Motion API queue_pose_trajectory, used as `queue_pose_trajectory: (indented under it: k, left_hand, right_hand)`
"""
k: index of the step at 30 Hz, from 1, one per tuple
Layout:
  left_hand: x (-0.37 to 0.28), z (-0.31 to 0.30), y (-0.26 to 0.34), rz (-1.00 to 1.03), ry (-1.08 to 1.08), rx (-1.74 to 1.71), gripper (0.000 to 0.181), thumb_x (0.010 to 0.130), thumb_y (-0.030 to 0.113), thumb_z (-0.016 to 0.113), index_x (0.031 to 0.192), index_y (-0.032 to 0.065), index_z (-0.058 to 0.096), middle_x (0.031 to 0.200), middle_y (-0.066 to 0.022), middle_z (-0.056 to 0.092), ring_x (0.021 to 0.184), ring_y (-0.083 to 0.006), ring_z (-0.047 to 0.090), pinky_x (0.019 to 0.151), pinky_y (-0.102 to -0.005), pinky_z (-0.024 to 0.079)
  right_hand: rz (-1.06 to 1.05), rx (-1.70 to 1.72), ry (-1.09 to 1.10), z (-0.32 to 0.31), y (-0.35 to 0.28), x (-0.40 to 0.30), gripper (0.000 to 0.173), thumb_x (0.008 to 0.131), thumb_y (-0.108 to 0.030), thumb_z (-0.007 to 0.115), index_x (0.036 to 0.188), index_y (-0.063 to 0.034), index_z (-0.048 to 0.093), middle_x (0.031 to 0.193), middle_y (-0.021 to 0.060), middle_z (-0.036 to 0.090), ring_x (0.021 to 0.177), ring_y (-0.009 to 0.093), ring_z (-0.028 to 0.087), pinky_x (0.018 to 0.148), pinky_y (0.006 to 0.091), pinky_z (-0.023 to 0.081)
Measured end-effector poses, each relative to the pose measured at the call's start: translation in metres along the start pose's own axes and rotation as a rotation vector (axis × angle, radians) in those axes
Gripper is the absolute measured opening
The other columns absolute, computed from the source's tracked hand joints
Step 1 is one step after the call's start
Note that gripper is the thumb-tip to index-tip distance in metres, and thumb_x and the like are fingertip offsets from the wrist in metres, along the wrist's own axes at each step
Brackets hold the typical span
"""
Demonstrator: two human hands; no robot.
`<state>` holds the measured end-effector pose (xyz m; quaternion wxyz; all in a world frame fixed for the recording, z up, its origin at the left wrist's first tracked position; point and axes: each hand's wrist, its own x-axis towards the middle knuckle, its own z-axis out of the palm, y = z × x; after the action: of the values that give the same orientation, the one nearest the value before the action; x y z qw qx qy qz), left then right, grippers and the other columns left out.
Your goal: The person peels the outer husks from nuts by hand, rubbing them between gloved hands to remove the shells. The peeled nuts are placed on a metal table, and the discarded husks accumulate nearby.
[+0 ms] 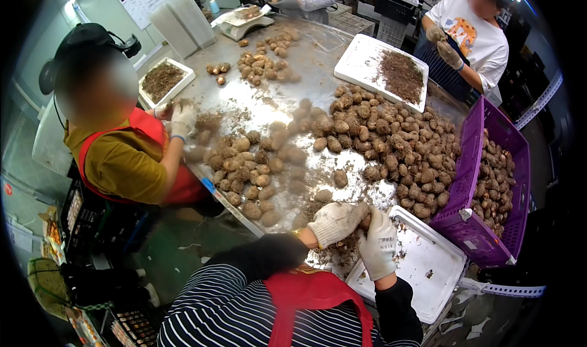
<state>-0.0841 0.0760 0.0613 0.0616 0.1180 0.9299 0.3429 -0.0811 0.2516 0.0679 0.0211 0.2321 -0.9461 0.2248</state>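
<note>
Both my hands wear off-white knitted work gloves and meet over the near edge of a metal table (pixel 293 208). My left hand (pixel 338 223) is closed around a brown taro corm (pixel 365 221), partly covered by the fingers. My right hand (pixel 378 244) touches the same corm from the right, fingers bent; its exact grip is partly hidden. Root scraps lie beneath the hands. Just beyond them are a loose corm (pixel 323 195) and another corm (pixel 340 178). A large heap of hairy taro corms (pixel 403 140) spreads to the right, and a smaller heap (pixel 243 166) lies left.
A white tray (pixel 429 273) with scraps sits right of my hands. A purple crate (pixel 467 172) of corms leans at the table's right. Farther off are another white tray (pixel 357 58), a small tray (pixel 188 78) and a scale (pixel 238 29). Co-workers stand left, ahead and at upper right.
</note>
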Motion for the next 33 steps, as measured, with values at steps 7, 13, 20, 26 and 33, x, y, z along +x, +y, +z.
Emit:
queue_pose_trajectory:
  k: [7, 13, 20, 26, 33]
  left_hand:
    - [0.0, 0.006, -0.005, 0.342, 0.05, 0.599, 0.049, 0.099, 0.022, 0.052, 0.146, 0.0072, 0.049, 0.081, -0.0123, 0.069, 0.07, -0.0281, 0.071, 0.051, -0.0435, 0.053]
    - [0.014, -0.012, 0.0, 0.572, 0.07, 0.534, 0.035, 0.094, 0.02, 0.056, 0.127, 0.0071, 0.056, 0.075, -0.0059, 0.064, 0.06, -0.0241, 0.066, 0.046, -0.0368, 0.048]
    - [0.015, -0.025, -0.007, 0.872, 0.074, 0.257, 0.03, 0.093, 0.022, 0.053, 0.119, 0.0108, 0.063, 0.086, -0.0028, 0.064, 0.077, -0.0233, 0.067, 0.063, -0.0359, 0.053]
    - [0.007, -0.016, 0.0, 0.525, -0.231, 0.465, 0.025, 0.092, 0.024, 0.055, 0.111, 0.0101, 0.063, 0.089, -0.0043, 0.065, 0.08, -0.0197, 0.067, 0.068, -0.0351, 0.054]
    - [0.023, 0.027, -0.024, 0.307, -0.16, 0.325, 0.019, 0.097, 0.009, 0.057, 0.115, 0.0051, 0.061, 0.085, -0.0043, 0.07, 0.082, -0.0173, 0.072, 0.065, -0.0313, 0.058]
  right_hand:
    - [0.252, 0.308, -0.132, -0.007, 0.001, 0.006, 0.05, 0.075, -0.005, 0.073, 0.123, 0.0005, 0.061, 0.098, 0.0255, 0.069, 0.093, 0.046, 0.067, 0.082, 0.049, 0.054]
    - [0.318, 1.057, -0.494, -0.014, 0.03, -0.001, 0.05, 0.081, -0.016, 0.074, 0.126, 0.0022, 0.064, 0.11, 0.0097, 0.071, 0.098, 0.017, 0.066, 0.086, 0.0319, 0.052]
    - [-0.439, 0.845, -0.458, -0.012, 0.031, -0.009, 0.039, 0.098, -0.008, 0.052, 0.136, -0.0006, 0.058, 0.126, 0.011, 0.066, 0.095, 0.017, 0.068, 0.079, 0.0281, 0.056]
    - [-0.025, 0.86, -0.499, -0.022, 0.022, -0.011, 0.033, 0.088, -0.013, 0.064, 0.12, -0.0037, 0.069, 0.11, 0.0103, 0.072, 0.093, 0.022, 0.071, 0.079, 0.0348, 0.059]
    - [-0.122, -0.046, -0.131, 0.0, 0.026, -0.016, 0.042, 0.083, -0.012, 0.068, 0.122, -0.0031, 0.056, 0.094, 0.015, 0.063, 0.087, 0.034, 0.064, 0.078, 0.0469, 0.051]
